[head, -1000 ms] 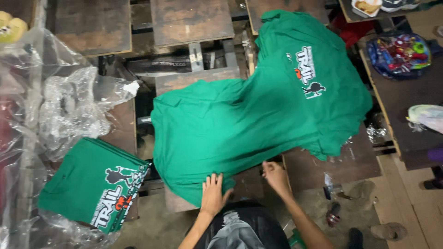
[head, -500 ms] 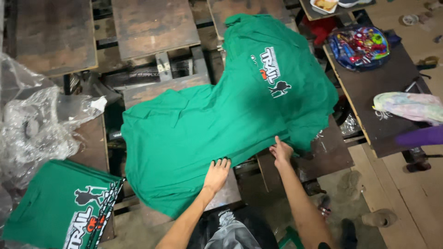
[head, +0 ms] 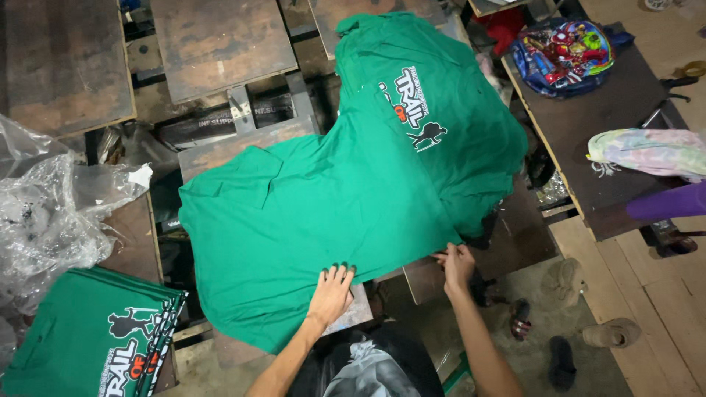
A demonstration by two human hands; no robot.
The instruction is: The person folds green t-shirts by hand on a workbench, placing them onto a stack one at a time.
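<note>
A plain green polo shirt (head: 316, 220) is lying spread flat and face-down-looking across a worn wooden board, its collar pointing toward the upper left and its hem hanging over the near edge. Its right side is touching and partly overlapping a second green shirt (head: 441, 110), which is lying face up just beyond it and showing a white, orange and black chest print with a small dark figure.

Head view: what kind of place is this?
Likely a shirt-printing workshop: rows of worn wooden platens, a green shirt spread under the left hand, and a stack of printed shirts.
</note>
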